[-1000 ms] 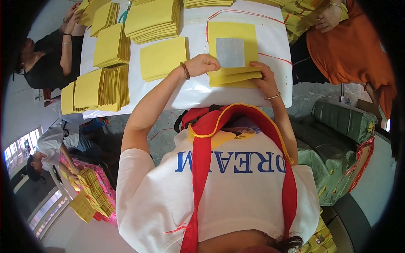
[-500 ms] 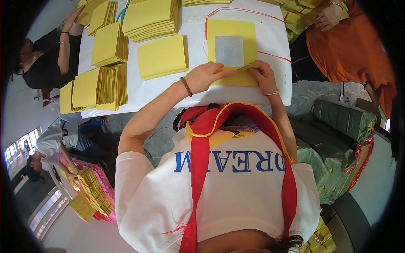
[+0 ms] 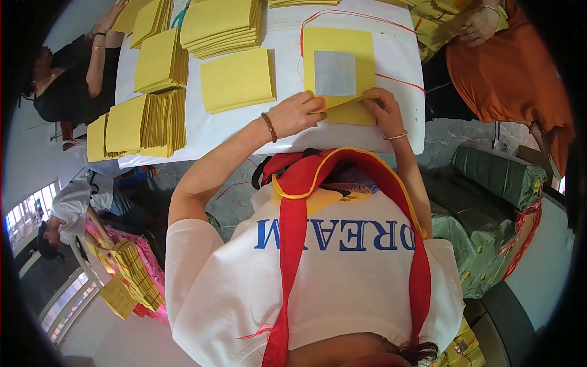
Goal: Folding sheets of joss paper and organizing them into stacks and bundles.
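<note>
White surface [image 3: 286,68], upper centre: yellow paper sheet [image 3: 365,66] stretches upward from left hand [image 3: 298,114] and right hand [image 3: 384,111], long axis near vertical, fingers [image 3: 313,104] pinching its lower fold's opposite ends!

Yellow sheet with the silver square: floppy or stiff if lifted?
Probably floppy: the yellow sheet appears bent up at its near edge, between left hand and right hand. Likely light, since it looks thin. Unlikely to roll: the part under the silver square lies flat.

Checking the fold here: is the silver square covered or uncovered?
Uncovered: the silver square shows beyond the yellow fold between left hand and right hand.
</note>
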A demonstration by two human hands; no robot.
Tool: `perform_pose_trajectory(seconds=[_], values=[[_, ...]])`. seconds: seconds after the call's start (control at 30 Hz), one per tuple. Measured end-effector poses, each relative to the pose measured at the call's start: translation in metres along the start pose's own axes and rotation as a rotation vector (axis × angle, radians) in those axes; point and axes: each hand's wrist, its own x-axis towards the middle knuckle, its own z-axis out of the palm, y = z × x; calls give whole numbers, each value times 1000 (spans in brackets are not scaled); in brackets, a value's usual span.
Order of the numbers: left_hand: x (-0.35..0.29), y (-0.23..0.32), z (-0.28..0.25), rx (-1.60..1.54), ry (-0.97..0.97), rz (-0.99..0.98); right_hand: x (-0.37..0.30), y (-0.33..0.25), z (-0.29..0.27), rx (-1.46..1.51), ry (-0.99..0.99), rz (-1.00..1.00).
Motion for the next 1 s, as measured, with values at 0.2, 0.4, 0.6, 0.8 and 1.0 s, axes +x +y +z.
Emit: perform_pose_trajectory(seconds=[0.2,0.4,0.6,0.8,1.0], values=[[3,-11,-5,-95,35,-4,-1,8,-1,39,2,31],[3,-15,-6,-179,71,6,-2,11,-3,41,-14,23],[8,-19,-17,-444,-21,-227,0,10,-4,6,-25,12],[15,-27,-21,-460,-107,-247,2,18,-3,36,-14,22],[20,-25,-26,-470,-142,-289,0,17,-4,49,-32,55]])
